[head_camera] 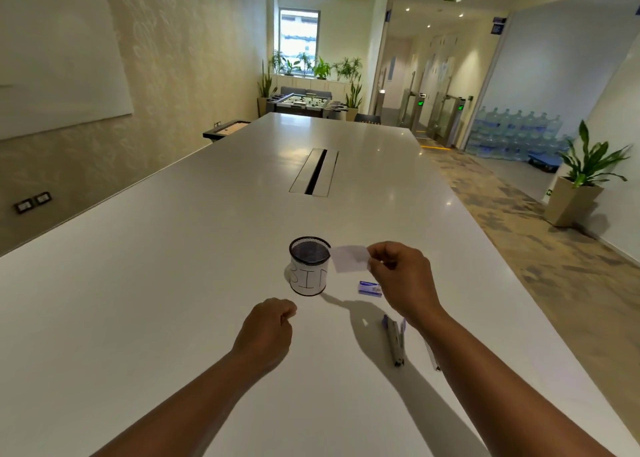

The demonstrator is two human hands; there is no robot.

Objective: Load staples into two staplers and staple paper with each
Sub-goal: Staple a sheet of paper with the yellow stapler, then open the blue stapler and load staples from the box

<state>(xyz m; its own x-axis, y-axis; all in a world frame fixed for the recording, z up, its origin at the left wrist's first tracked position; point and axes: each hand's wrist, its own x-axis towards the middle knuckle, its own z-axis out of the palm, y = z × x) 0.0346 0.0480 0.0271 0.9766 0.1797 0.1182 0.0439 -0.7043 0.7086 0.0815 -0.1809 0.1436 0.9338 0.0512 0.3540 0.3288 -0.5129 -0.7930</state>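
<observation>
My right hand (403,280) pinches a small white slip of paper (349,258) in the air, just right of the rim of a black mesh cup (309,266) labelled "BIN". My left hand (268,330) hovers in a loose fist in front of the cup, and I see nothing in it. A small blue staple box (370,288) lies on the table under my right hand. One purple and grey stapler (394,340) lies on the table near my right wrist. A second stapler (433,356) is mostly hidden behind my right forearm.
The long white table (173,283) stretches away, with a cable slot (315,172) in its middle. The table's right edge drops to a carpeted aisle with a potted plant (585,176). A wall runs along the left.
</observation>
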